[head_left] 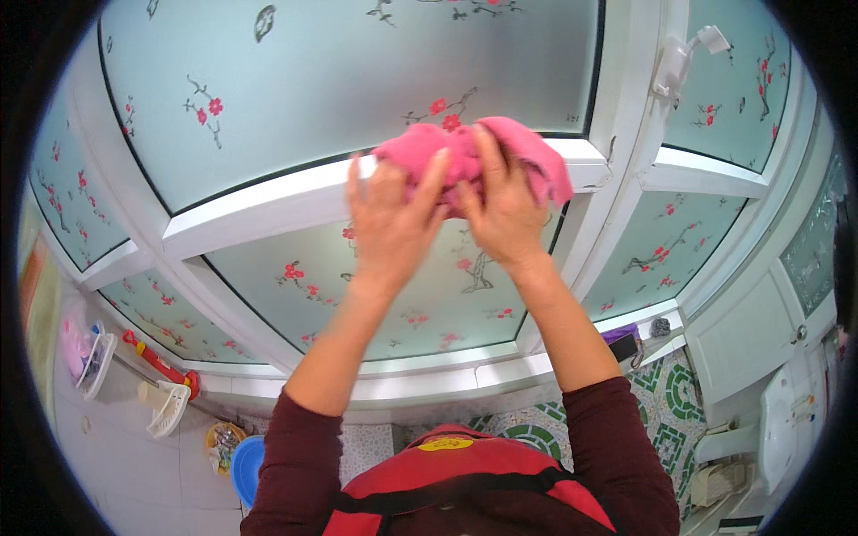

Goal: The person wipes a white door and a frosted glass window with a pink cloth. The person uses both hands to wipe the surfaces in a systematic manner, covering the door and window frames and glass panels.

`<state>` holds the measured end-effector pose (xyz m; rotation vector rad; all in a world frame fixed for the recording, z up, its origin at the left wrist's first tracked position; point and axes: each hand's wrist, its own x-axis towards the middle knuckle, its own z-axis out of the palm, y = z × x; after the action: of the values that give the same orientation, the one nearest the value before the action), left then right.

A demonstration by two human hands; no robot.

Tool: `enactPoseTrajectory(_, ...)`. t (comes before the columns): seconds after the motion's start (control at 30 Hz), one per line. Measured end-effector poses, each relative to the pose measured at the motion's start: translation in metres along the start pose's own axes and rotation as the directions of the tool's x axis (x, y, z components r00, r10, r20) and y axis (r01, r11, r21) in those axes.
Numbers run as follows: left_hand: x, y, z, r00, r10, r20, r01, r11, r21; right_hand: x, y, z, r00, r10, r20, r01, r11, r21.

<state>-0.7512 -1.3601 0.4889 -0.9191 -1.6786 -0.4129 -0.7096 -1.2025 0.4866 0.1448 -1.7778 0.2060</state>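
Apron: nearest to us, at the lower edge, we see a red apron [465, 469] with dark straps over dark maroon sleeves [617, 438], both forearms rising bare from them.
Left hand: our left hand [393, 219] is raised in front of the window, its fingers [431, 183] spread and pressed into the lower left side of the pink cloth.
Right hand: our right hand [505, 210] sits just beside the left, its fingers [492, 161] curled over the cloth and gripping it from the front.
Pink cloth: the pink cloth [465, 152] is bunched between both hands, held against the white window frame [268, 201] where the upper and lower panes meet.
Glass: the frosted glass panes [357, 80] behind the cloth carry red blossom and dark branch patterns.
Latch: a white window handle [679, 58] sits on the frame, up and to the right of the cloth.
Floor: below, the tiled floor [666, 406] shows green and white patterns; a blue basin [246, 464] lies lower left.
Left wall: a white rack [170, 406] and a red-handled tool [161, 362] hang near the left corner, well apart from the hands.
Right side: a white sink [786, 415] stands at the far right.
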Motion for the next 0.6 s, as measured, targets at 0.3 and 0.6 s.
enactPoseTrajectory(0.3, -0.016, 0.018, -0.034, 0.998, -0.054, 0.015, 0.053, 0.997, 0.061, 0.005, 0.036, -0.021, 0.988, -0.120, 0.101, 0.099, 0.976, 0.193)
enactPoseTrajectory(0.6, 0.014, 0.092, -0.021, 0.862, -0.356, 0.361, 0.384, -0.006, -0.923, -0.012, 0.080, -0.057, 0.990, -0.035, 0.139, 0.012, 0.986, 0.165)
